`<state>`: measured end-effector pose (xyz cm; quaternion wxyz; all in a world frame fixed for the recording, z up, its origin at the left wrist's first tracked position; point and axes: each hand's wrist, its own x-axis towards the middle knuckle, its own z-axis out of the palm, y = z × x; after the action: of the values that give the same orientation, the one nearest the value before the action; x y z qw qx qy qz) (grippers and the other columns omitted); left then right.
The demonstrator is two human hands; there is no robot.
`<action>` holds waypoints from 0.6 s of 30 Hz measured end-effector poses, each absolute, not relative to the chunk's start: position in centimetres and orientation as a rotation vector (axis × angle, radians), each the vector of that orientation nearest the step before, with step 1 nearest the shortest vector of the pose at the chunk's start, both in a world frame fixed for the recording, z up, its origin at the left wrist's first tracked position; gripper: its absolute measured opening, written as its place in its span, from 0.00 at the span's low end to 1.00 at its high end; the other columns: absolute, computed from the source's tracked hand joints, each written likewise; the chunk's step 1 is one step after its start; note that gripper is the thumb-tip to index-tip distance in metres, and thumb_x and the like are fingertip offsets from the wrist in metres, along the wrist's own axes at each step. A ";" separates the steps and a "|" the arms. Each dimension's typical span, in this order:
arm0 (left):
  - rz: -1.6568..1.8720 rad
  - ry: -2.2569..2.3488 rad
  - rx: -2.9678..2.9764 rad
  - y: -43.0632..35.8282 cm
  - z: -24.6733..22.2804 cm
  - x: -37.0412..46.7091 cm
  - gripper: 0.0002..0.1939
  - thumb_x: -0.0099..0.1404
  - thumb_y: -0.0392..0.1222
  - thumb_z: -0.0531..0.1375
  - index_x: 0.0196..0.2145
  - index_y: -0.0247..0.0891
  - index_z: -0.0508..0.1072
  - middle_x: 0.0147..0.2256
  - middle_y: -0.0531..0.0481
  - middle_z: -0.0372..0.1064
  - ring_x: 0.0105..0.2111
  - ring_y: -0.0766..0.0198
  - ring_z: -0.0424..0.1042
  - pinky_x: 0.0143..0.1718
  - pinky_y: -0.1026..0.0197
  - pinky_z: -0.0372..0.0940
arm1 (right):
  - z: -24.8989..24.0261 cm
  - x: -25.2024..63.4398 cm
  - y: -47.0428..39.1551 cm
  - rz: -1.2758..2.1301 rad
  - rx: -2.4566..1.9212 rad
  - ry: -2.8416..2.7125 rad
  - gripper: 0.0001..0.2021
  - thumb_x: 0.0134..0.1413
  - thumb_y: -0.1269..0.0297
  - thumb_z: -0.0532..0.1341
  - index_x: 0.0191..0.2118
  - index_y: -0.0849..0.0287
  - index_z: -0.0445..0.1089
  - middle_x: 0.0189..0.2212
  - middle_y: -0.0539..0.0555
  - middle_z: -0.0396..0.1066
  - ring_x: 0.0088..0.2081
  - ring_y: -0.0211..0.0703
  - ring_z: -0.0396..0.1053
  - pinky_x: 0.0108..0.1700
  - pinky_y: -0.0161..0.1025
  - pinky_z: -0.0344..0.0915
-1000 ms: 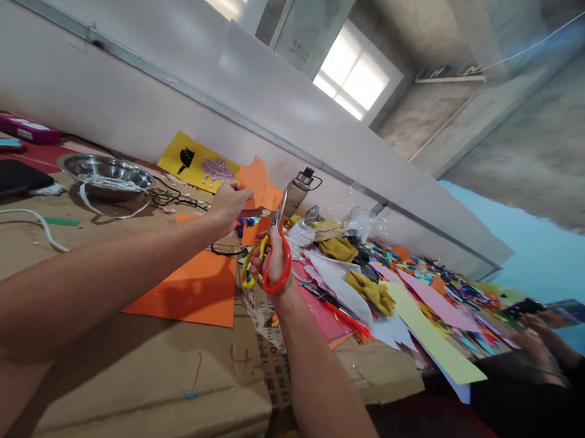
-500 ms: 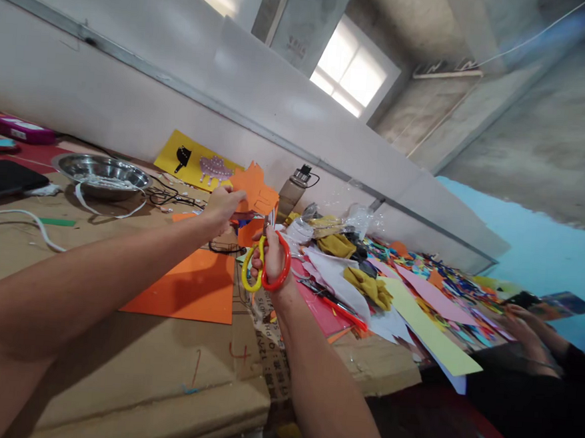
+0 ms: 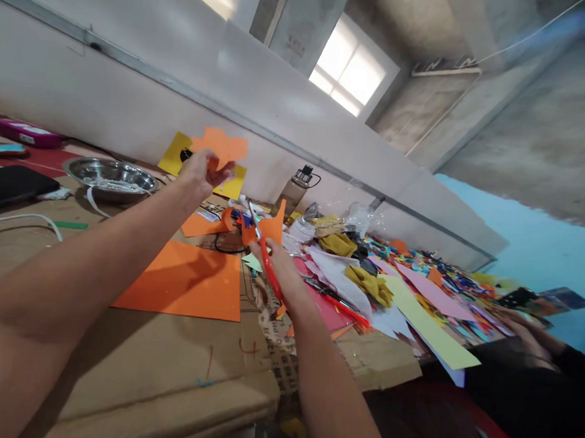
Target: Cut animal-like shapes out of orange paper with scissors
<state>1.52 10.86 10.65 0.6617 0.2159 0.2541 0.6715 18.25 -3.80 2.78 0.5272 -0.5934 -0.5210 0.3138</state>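
Observation:
My left hand (image 3: 199, 174) is raised in front of the wall and pinches an orange paper cutout (image 3: 223, 144) with a lobed outline. Lower and to the right, my right hand (image 3: 280, 266) grips scissors (image 3: 269, 271) with a red handle. Their blades point up and left, apart from the cutout. An orange paper scrap (image 3: 272, 229) shows just behind the blades; whether my right hand touches it, I cannot tell. Below my hands an orange paper sheet (image 3: 182, 285) lies on the cardboard. Behind my left hand is a yellow sheet (image 3: 235, 183), partly covered.
A metal bowl (image 3: 110, 174) and a dark flat device (image 3: 11, 189) are at left. A water bottle (image 3: 293, 191) stands by the wall. Yellow cloth (image 3: 368, 284), coloured paper strips (image 3: 430, 322) and many scraps cover the right side. Another person's arm (image 3: 529, 339) reaches in at far right.
My left hand has moved up and left with the cutout, away from the scissors. The scissors have turned in my right hand, and an orange scrap now shows separately beside the blades.

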 end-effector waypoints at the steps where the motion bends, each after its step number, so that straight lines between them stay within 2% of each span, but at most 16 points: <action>1: 1.539 0.526 0.471 10.4 11.8 0.9 0.10 0.57 0.30 0.63 0.27 0.41 0.66 0.29 0.49 0.74 0.35 0.61 0.80 0.27 0.68 0.69 | 2.6 18.1 -4.2 0.685 -1.467 -1.294 0.13 0.35 0.63 0.77 0.25 0.55 0.72 0.22 0.50 0.66 0.27 0.40 0.62 0.29 0.36 0.59; 3: 1.553 0.436 0.468 8.9 13.9 0.1 0.09 0.61 0.30 0.61 0.27 0.41 0.66 0.29 0.50 0.74 0.36 0.63 0.80 0.25 0.71 0.68 | 2.1 17.4 -5.3 0.506 -1.583 -1.499 0.08 0.41 0.66 0.73 0.31 0.50 0.78 0.28 0.53 0.71 0.32 0.45 0.66 0.38 0.44 0.64; 6: 1.525 0.294 0.482 6.3 16.0 -0.2 0.06 0.63 0.29 0.58 0.33 0.39 0.70 0.29 0.51 0.75 0.38 0.63 0.81 0.25 0.71 0.67 | 1.8 16.2 -7.7 0.503 -1.585 -1.604 0.20 0.33 0.73 0.73 0.37 0.45 0.81 0.33 0.55 0.74 0.34 0.51 0.68 0.44 0.53 0.66; 7: 1.504 0.275 0.494 5.6 16.4 0.0 0.06 0.63 0.29 0.58 0.35 0.38 0.72 0.29 0.51 0.75 0.39 0.61 0.81 0.26 0.71 0.68 | 2.0 15.9 -8.5 0.541 -1.571 -1.642 0.22 0.30 0.76 0.73 0.36 0.45 0.82 0.32 0.56 0.75 0.34 0.52 0.69 0.45 0.54 0.66; 8: 1.498 0.263 0.506 5.0 16.7 0.2 0.07 0.63 0.30 0.59 0.38 0.38 0.73 0.30 0.51 0.76 0.41 0.60 0.81 0.27 0.71 0.69 | 2.3 15.6 -9.2 0.568 -1.551 -1.666 0.21 0.31 0.76 0.72 0.35 0.45 0.82 0.32 0.56 0.75 0.34 0.54 0.70 0.46 0.56 0.66; 10: 1.509 0.248 0.511 4.2 17.0 0.5 0.12 0.62 0.30 0.63 0.43 0.38 0.74 0.32 0.51 0.77 0.43 0.55 0.81 0.31 0.68 0.72 | 3.0 15.4 -9.9 0.578 -1.532 -1.735 0.14 0.38 0.71 0.72 0.34 0.46 0.82 0.35 0.58 0.77 0.37 0.57 0.71 0.48 0.59 0.65; 12: 1.511 0.227 0.509 3.8 17.2 0.8 0.16 0.61 0.31 0.65 0.47 0.37 0.73 0.34 0.50 0.77 0.45 0.53 0.81 0.35 0.66 0.74 | 3.7 15.7 -9.5 0.403 -1.561 -1.681 0.09 0.43 0.65 0.73 0.34 0.48 0.81 0.36 0.59 0.77 0.37 0.56 0.71 0.46 0.58 0.65; 14: 1.496 0.195 0.507 3.5 17.3 0.8 0.16 0.62 0.31 0.64 0.48 0.36 0.73 0.36 0.49 0.78 0.45 0.52 0.81 0.36 0.65 0.74 | 4.1 16.4 -7.7 0.242 -1.561 -1.589 0.11 0.45 0.64 0.71 0.38 0.51 0.78 0.41 0.57 0.74 0.33 0.50 0.70 0.41 0.52 0.67; 16: 1.482 0.163 0.508 3.1 17.4 0.9 0.16 0.63 0.30 0.62 0.49 0.35 0.72 0.37 0.49 0.78 0.46 0.53 0.81 0.37 0.66 0.75 | 4.2 17.2 -4.9 0.146 -1.516 -1.589 0.16 0.42 0.64 0.72 0.41 0.54 0.76 0.43 0.56 0.73 0.34 0.46 0.69 0.45 0.51 0.68; 18: 1.480 0.144 0.506 2.7 17.6 0.9 0.17 0.63 0.29 0.62 0.49 0.35 0.72 0.38 0.49 0.78 0.47 0.51 0.80 0.37 0.65 0.75 | 4.1 17.7 -1.6 0.197 -1.564 -1.599 0.19 0.43 0.62 0.72 0.43 0.58 0.74 0.45 0.59 0.73 0.40 0.50 0.72 0.51 0.53 0.68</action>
<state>0.92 2.71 17.60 0.7071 0.2278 0.0647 0.6663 17.70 -1.55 4.07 0.4335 -0.6277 -0.6417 0.0790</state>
